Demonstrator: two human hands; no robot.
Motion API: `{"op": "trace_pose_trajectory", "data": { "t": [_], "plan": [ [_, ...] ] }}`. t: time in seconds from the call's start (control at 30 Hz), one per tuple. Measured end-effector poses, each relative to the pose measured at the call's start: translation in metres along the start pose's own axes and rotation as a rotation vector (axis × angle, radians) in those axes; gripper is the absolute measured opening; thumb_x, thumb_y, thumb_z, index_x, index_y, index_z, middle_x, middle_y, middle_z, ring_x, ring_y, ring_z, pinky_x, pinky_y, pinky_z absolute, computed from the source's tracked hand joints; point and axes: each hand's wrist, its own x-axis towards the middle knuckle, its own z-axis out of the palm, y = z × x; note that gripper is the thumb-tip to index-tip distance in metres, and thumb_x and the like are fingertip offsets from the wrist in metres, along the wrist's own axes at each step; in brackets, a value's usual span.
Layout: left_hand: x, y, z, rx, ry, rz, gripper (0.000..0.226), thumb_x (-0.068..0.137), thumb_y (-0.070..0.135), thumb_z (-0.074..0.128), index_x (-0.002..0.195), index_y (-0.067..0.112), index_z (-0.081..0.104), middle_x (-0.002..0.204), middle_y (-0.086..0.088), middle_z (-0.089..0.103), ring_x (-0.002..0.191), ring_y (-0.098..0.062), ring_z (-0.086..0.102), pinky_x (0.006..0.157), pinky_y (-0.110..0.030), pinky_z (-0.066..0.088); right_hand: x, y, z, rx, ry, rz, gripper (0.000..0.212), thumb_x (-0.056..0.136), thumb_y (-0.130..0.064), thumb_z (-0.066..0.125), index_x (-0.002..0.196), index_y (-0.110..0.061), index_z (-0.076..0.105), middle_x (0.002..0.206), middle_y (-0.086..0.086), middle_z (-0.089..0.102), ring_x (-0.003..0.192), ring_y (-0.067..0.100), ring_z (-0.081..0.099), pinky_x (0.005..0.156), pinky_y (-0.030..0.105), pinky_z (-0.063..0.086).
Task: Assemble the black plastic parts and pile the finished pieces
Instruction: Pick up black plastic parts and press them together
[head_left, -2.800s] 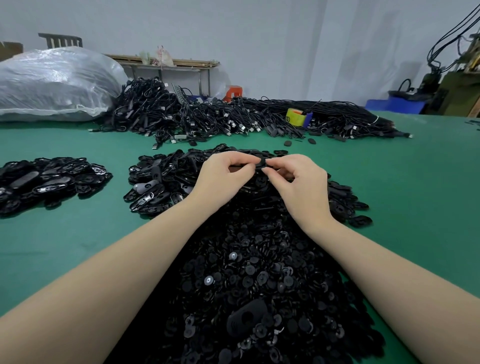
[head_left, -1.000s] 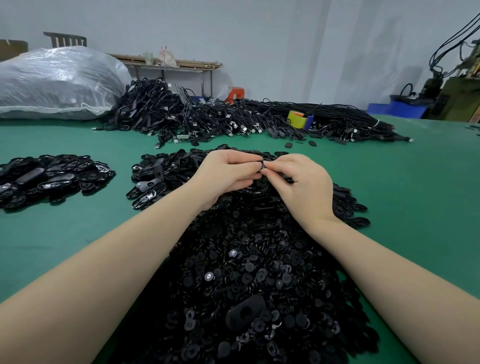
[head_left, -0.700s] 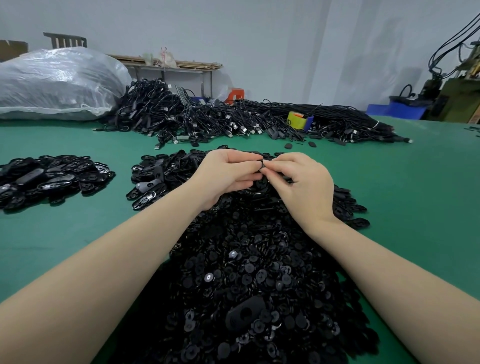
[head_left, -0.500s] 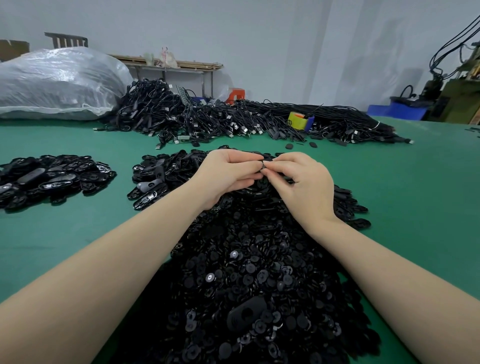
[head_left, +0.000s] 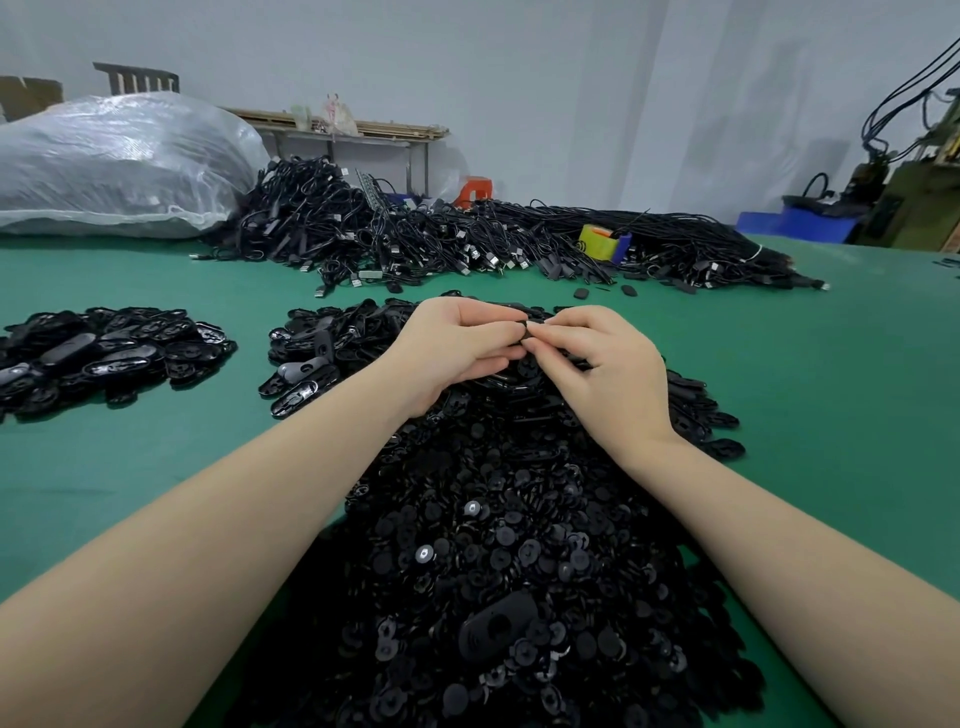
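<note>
Left hand (head_left: 457, 345) and right hand (head_left: 605, 364) pinching small black part (head_left: 525, 331) — matte plastic

A small black plastic part (head_left: 529, 330) is almost wholly hidden between the curled fingers of the left hand (head_left: 457, 348) and right hand (head_left: 605, 371), its shape unreadable, while both forearms and the heap of small round black plastic discs (head_left: 509, 561) run off the frame's lower edge.

Both bare forearms reach forward, converging. Left hand (head_left: 457, 348) and right hand (head_left: 605, 364) meet fingertip to fingertip, fingers curled, thumbs and forefingers pinching together; backs of hands face the camera.
</note>
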Motion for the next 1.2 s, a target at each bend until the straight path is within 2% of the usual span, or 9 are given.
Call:
{"op": "trace_pose_trajectory", "data": {
  "t": [0.33, 0.57, 0.7, 1.0, 1.1, 1.2],
  "plan": [
    [-0.001, 0.004, 0.001, -0.077, -0.038, -0.052, 0.011, 0.091, 0.015, 0.068, 0.101, 0.018, 0.074, 0.092, 0.001, 0.078, 0.088, -0.006, 0.073, 0.067, -0.014, 0.055, 0.003, -0.001, 0.000, 0.124, 0.009, 0.092, 0.012, 0.087, -0.026, 0.071, 0.096, -0.025, 0.078, 0.092, -0.009, 0.063, 0.087, 0.005, 0.059, 0.073, 0.034, 0.053],
    [-0.001, 0.004, 0.002, -0.120, -0.003, -0.082, 0.011, 0.092, 0.015, 0.068, 0.101, 0.017, 0.074, 0.088, 0.004, 0.078, 0.085, -0.004, 0.073, 0.064, -0.013, 0.054, 0.008, -0.010, 0.001, 0.295, -0.018, 0.228, 0.013, 0.084, -0.019, 0.076, 0.089, -0.031, 0.076, 0.092, -0.007, 0.067, 0.078, 0.008, 0.061, 0.071, 0.012, 0.042],
    [-0.002, 0.004, 0.002, -0.128, 0.005, -0.075, 0.012, 0.091, 0.014, 0.068, 0.101, 0.017, 0.074, 0.090, 0.004, 0.078, 0.087, -0.005, 0.074, 0.065, -0.013, 0.054, 0.010, -0.012, -0.001, 0.316, -0.033, 0.254, 0.013, 0.083, -0.016, 0.076, 0.086, -0.029, 0.076, 0.092, -0.006, 0.068, 0.078, 0.006, 0.060, 0.071, 0.008, 0.039],
    [-0.003, 0.004, 0.002, -0.206, -0.022, -0.129, 0.011, 0.092, 0.015, 0.069, 0.101, 0.016, 0.073, 0.094, 0.000, 0.078, 0.089, -0.007, 0.074, 0.064, -0.014, 0.054, 0.009, -0.011, -0.002, 0.343, -0.007, 0.264, 0.015, 0.083, -0.017, 0.076, 0.086, -0.032, 0.075, 0.091, -0.010, 0.067, 0.076, 0.003, 0.059, 0.070, 0.007, 0.039],
    [-0.004, 0.008, 0.003, -0.304, -0.054, -0.143, 0.009, 0.092, 0.012, 0.068, 0.099, 0.015, 0.072, 0.093, 0.000, 0.078, 0.086, -0.007, 0.074, 0.064, -0.014, 0.055, 0.011, -0.011, -0.004, 0.349, 0.016, 0.251, 0.013, 0.085, -0.018, 0.074, 0.089, -0.030, 0.076, 0.090, -0.013, 0.067, 0.074, 0.002, 0.059, 0.070, 0.012, 0.041],
    [-0.005, 0.009, 0.004, -0.388, -0.079, -0.156, 0.010, 0.093, 0.009, 0.066, 0.101, 0.012, 0.072, 0.093, -0.001, 0.077, 0.085, -0.007, 0.074, 0.065, -0.014, 0.055, 0.012, -0.011, -0.006, 0.274, 0.017, 0.177, 0.012, 0.088, -0.021, 0.071, 0.096, -0.027, 0.078, 0.091, -0.010, 0.068, 0.080, 0.004, 0.061, 0.072, 0.019, 0.048]
  ]
}}
